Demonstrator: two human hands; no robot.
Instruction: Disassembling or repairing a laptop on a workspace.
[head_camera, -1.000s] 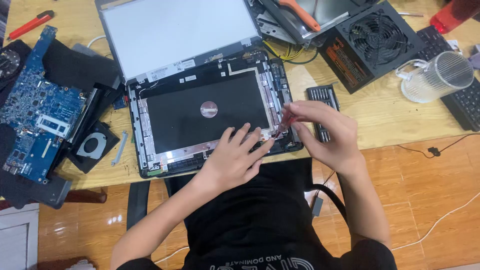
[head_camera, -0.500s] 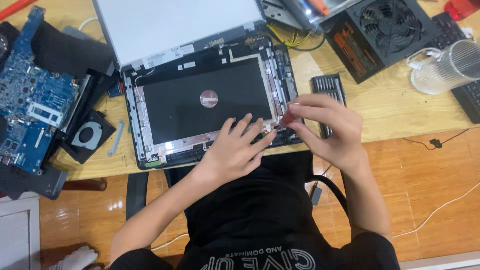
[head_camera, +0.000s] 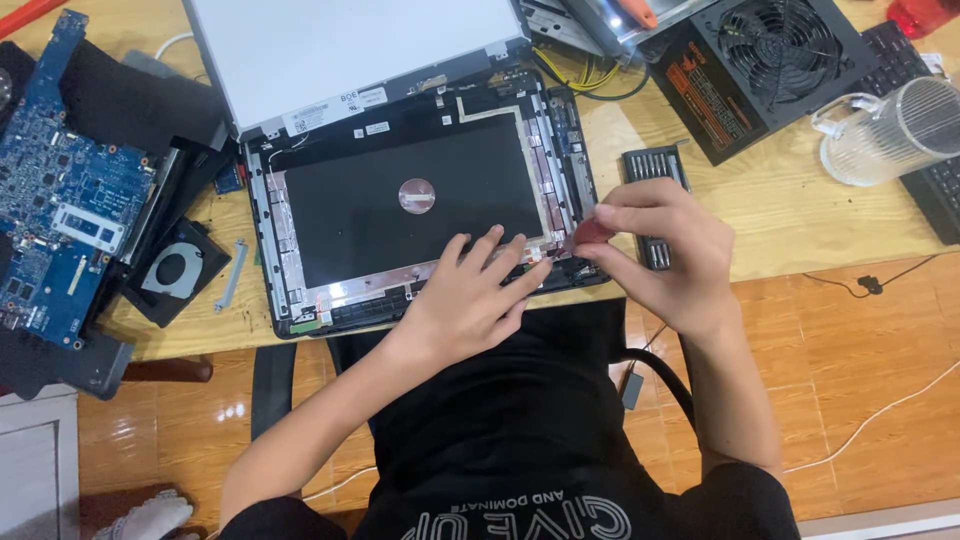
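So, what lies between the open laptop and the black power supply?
In the head view, a screwdriver bit set lies on the table between laptop and power supply.

Circuit board (head_camera: 55, 190) left — laptop chassis (head_camera: 400, 210) centre.

The scene is seen through a single head-worn camera, pointed almost straight down from above the seated person. The wooden table (head_camera: 790, 215) fills the upper part of the frame, its near edge running slightly tilted, while the person's lap and the tiled floor (head_camera: 870, 360) are taken in below. Everything is viewed from close, at arm's reach.
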